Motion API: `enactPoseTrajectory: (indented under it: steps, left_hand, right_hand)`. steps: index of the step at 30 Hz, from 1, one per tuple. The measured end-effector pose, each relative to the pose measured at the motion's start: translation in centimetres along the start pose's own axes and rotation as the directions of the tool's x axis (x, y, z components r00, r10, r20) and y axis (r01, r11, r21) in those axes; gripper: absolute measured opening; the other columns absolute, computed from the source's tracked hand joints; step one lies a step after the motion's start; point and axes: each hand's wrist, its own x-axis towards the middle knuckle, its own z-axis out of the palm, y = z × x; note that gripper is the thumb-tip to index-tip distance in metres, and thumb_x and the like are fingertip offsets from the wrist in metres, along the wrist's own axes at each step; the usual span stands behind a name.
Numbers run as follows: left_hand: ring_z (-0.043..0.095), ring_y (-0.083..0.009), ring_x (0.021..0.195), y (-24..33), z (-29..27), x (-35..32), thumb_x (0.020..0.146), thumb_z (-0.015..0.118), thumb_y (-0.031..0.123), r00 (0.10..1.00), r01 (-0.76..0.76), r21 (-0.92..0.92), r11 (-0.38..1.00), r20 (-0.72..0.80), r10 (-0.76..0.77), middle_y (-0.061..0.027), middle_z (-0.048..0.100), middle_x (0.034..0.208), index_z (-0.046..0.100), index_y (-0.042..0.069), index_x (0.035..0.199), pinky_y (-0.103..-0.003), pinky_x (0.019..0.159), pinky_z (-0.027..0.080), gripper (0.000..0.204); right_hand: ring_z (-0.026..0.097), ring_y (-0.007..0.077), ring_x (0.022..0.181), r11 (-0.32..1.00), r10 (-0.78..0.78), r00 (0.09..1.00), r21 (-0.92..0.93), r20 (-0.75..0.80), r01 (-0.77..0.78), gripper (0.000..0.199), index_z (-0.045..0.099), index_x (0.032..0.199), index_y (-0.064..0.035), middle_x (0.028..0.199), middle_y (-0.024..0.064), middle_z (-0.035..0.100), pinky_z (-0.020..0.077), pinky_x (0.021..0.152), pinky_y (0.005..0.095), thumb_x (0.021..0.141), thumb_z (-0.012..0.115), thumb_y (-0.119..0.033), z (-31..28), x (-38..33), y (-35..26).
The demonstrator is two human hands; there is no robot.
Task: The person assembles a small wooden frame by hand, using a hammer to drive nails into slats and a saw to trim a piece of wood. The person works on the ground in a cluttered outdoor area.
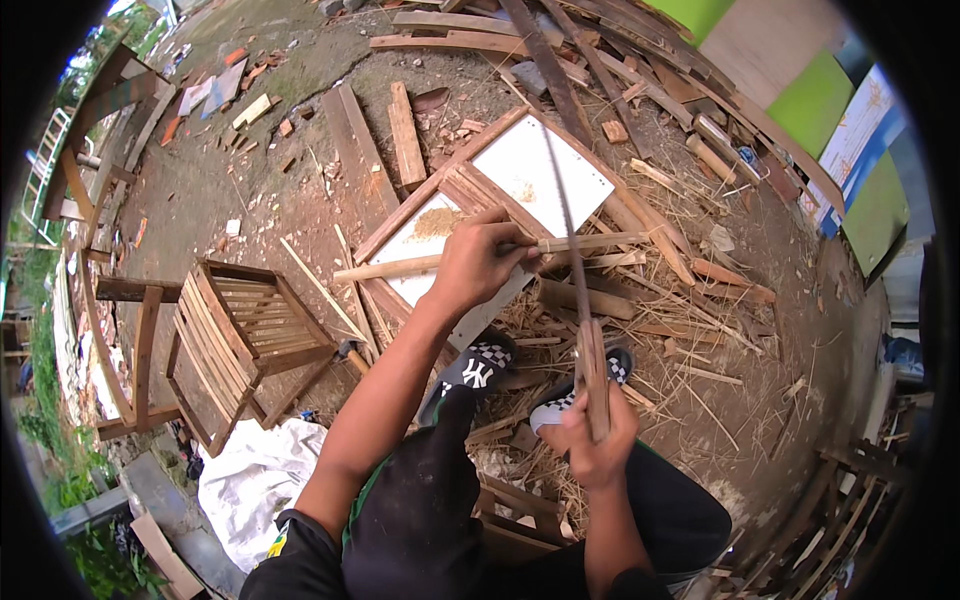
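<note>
My left hand (482, 258) is closed around a thin wooden strip (390, 268) that lies across a low wood-framed white panel (497, 172). In my right hand (603, 440) is the wooden handle of a handsaw (592, 385), its narrow blade pointing away from me. The blade crosses the strip just right of my left hand; whether its teeth touch the wood I cannot tell. Small heaps of sawdust (437, 222) rest on the panel's white surface. My sandalled feet stand just below the panel.
A slatted wooden frame (250, 345) stands at the left, near a hammer (352, 355) and a white sack (262, 475). Split wood and shavings (700, 330) litter the ground at the right. Long planks (450, 42) are piled at the back, and loose boards (405, 135) lie beyond the panel.
</note>
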Motion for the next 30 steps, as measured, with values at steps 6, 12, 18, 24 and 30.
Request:
enactPoseTrajectory:
  steps: [6, 12, 18, 24, 30]
  left_hand:
    - [0.070, -0.0359, 0.080, 0.1, 0.0, 0.0, 0.085, 0.081, 0.023, 0.999, -0.027, 0.044, 0.999, 0.037, 0.025, -0.0125, 0.071, 0.085, 0.077, 0.007, 0.087, -0.044, 0.070, 0.055, 0.017]
    - [0.072, -0.0306, 0.078, 0.9, -0.5, -0.1, 0.086, 0.083, 0.017, 0.996, 0.024, 0.092, 0.995, 0.078, -0.031, -0.0139, 0.071, 0.083, 0.076, 0.002, 0.092, -0.041, 0.071, 0.056, 0.017]
    - [0.071, -0.0363, 0.083, 0.8, -0.3, 0.0, 0.083, 0.082, 0.026, 0.997, 0.020, 0.135, 0.991, 0.073, -0.030, -0.0131, 0.072, 0.085, 0.074, 0.006, 0.089, -0.045, 0.072, 0.055, 0.022]
    - [0.071, -0.0290, 0.076, 0.8, 0.3, -0.7, 0.086, 0.083, 0.019, 1.000, -0.001, 0.132, 0.991, 0.029, -0.003, -0.0125, 0.071, 0.085, 0.078, 0.006, 0.093, -0.040, 0.069, 0.055, 0.016]
    - [0.070, -0.0277, 0.075, 0.8, 0.9, -0.3, 0.085, 0.084, 0.019, 0.994, -0.105, 0.150, 0.983, 0.042, 0.100, -0.0106, 0.069, 0.084, 0.080, 0.007, 0.095, -0.040, 0.067, 0.055, 0.016]
  right_hand:
    - [0.070, 0.0255, 0.069, 0.994, -0.065, 0.991, -0.094, -0.121, 0.054, 0.024, 0.056, 0.095, 0.0023, 0.077, 0.0129, 0.069, 0.0538, 0.065, 0.0348, 0.094, 0.073, -0.015, -0.3, -4.0, 2.1]
    - [0.070, 0.0319, 0.064, 0.980, -0.127, 0.971, -0.179, -0.203, 0.091, 0.023, 0.062, 0.088, 0.0052, 0.074, 0.0163, 0.068, 0.0532, 0.062, 0.0355, 0.092, 0.072, -0.015, 1.1, -5.6, 3.5]
    - [0.069, 0.0329, 0.061, 0.974, -0.174, 0.964, -0.178, -0.202, 0.139, 0.021, 0.066, 0.093, 0.0063, 0.071, 0.0161, 0.065, 0.0505, 0.057, 0.0372, 0.091, 0.072, -0.014, 1.4, -6.0, 5.1]
    - [0.068, 0.0317, 0.059, 0.978, -0.102, 0.990, -0.193, -0.099, 0.081, 0.021, 0.067, 0.093, 0.0061, 0.070, 0.0151, 0.065, 0.0506, 0.056, 0.0363, 0.091, 0.072, -0.014, 0.6, -7.0, 5.0]
    - [0.070, 0.0296, 0.062, 0.980, -0.129, 0.979, -0.172, -0.155, 0.102, 0.024, 0.071, 0.097, 0.0086, 0.074, 0.0161, 0.067, 0.0536, 0.061, 0.0347, 0.091, 0.069, -0.014, 0.4, -6.4, 4.1]
